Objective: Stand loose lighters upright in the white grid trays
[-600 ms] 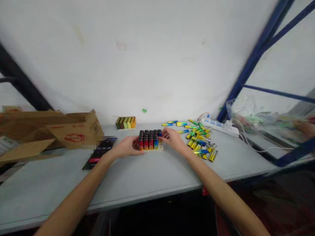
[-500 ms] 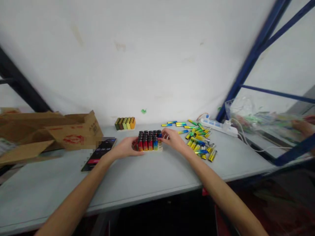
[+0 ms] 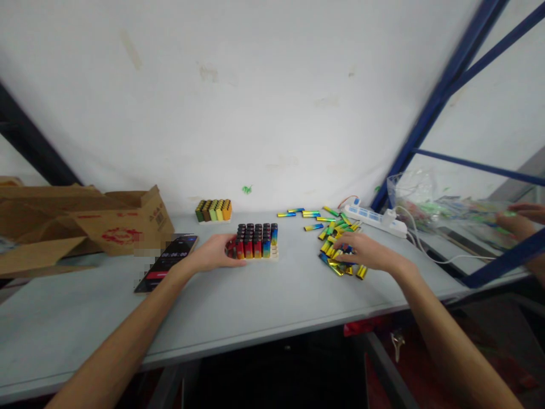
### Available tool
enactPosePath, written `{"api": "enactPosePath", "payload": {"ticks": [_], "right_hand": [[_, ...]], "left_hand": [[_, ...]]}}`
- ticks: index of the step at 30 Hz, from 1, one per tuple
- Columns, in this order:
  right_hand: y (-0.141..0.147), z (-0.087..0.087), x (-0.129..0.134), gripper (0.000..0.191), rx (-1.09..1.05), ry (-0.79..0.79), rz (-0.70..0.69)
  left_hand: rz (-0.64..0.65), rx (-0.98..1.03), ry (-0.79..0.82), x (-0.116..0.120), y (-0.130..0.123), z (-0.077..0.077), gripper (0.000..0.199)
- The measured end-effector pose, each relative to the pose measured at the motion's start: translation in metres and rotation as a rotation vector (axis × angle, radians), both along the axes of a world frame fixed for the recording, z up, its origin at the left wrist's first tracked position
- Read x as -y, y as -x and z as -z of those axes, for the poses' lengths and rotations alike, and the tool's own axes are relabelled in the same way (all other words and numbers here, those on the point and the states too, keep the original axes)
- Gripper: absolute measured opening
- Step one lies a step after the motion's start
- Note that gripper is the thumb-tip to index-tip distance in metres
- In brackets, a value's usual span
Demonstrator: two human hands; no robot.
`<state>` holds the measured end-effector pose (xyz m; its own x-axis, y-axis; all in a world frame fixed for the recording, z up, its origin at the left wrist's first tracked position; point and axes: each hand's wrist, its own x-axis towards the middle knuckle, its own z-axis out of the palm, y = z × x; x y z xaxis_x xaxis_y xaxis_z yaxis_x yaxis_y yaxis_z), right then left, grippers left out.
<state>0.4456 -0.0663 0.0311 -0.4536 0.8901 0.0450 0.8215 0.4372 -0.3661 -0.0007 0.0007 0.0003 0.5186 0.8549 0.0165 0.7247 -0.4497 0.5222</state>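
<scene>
A white tray [image 3: 275, 255] at the middle of the table holds rows of upright lighters [image 3: 254, 241], red on the left and blue at the right, with dark tops. My left hand [image 3: 216, 251] grips the tray's left end, fingers curled around it. To the right, my right hand [image 3: 361, 250] reaches over a loose pile of yellow, green and blue cylinders [image 3: 330, 241]. Its fingertips are among the pieces, and whether they pinch one is hidden. Several similar pieces [image 3: 313, 214] lie apart behind the pile.
A filled tray of green and yellow pieces [image 3: 214, 211] stands by the wall. Left are an open cardboard box [image 3: 128, 224] and a phone [image 3: 170, 261]. At right are a power strip [image 3: 374, 218], blue frame [image 3: 426, 113], plastic bag [image 3: 413, 196] and another person's hand [image 3: 519, 221].
My right hand has left the tray's right end and moved right onto the loose pile. My left hand remains at the tray. The view has shifted slightly.
</scene>
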Motion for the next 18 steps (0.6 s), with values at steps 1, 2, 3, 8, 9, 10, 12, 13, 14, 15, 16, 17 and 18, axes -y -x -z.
{"api": "enactPosePath", "payload": {"ticks": [1,2,3,8,9,10,12,13,14,15,16,17,18], "right_hand": [[-0.01,0.005,0.005,0.033,0.024,0.018,0.009],[-0.017,0.01,0.008,0.034,0.04,0.039,0.009],[-0.023,0.015,0.01,0.035,0.05,0.054,0.007],[-0.024,0.019,0.008,0.035,0.046,0.036,0.016],[-0.021,0.016,0.007,0.035,0.025,0.016,0.024],[-0.017,0.012,0.007,0.036,-0.007,-0.004,0.035],[-0.008,0.004,0.005,0.038,-0.1,-0.034,0.063],[-0.002,0.002,0.003,0.039,-0.159,-0.044,0.077],[0.004,0.001,0.0,0.04,-0.225,-0.054,0.085],[0.011,0.002,-0.004,0.042,-0.295,-0.064,0.088],[0.018,0.005,-0.01,0.043,-0.368,-0.072,0.086],[0.026,0.008,-0.017,0.043,-0.438,-0.074,0.083],[0.034,0.011,-0.024,0.044,-0.508,-0.07,0.08]], "left_hand": [[-0.001,-0.001,-0.001,0.0,0.0,0.0,0.062],[-0.004,-0.002,-0.003,-0.001,0.001,0.001,0.062],[-0.012,-0.006,-0.009,-0.001,0.001,0.0,0.062],[-0.026,-0.022,-0.015,0.002,0.0,-0.003,0.06],[-0.021,-0.019,-0.015,0.002,-0.001,-0.004,0.059],[-0.018,-0.016,-0.017,0.003,-0.002,-0.004,0.058],[-0.019,-0.007,-0.023,0.003,-0.002,-0.005,0.056],[-0.022,-0.001,-0.021,0.003,-0.002,-0.005,0.055],[-0.026,0.006,-0.016,0.004,-0.002,-0.005,0.055],[-0.03,0.013,-0.011,0.004,-0.002,-0.005,0.054],[-0.033,0.021,-0.007,0.004,-0.002,-0.005,0.054],[-0.036,0.027,-0.004,0.004,-0.002,-0.005,0.054],[-0.038,0.032,-0.003,0.004,-0.002,-0.004,0.054]]}}
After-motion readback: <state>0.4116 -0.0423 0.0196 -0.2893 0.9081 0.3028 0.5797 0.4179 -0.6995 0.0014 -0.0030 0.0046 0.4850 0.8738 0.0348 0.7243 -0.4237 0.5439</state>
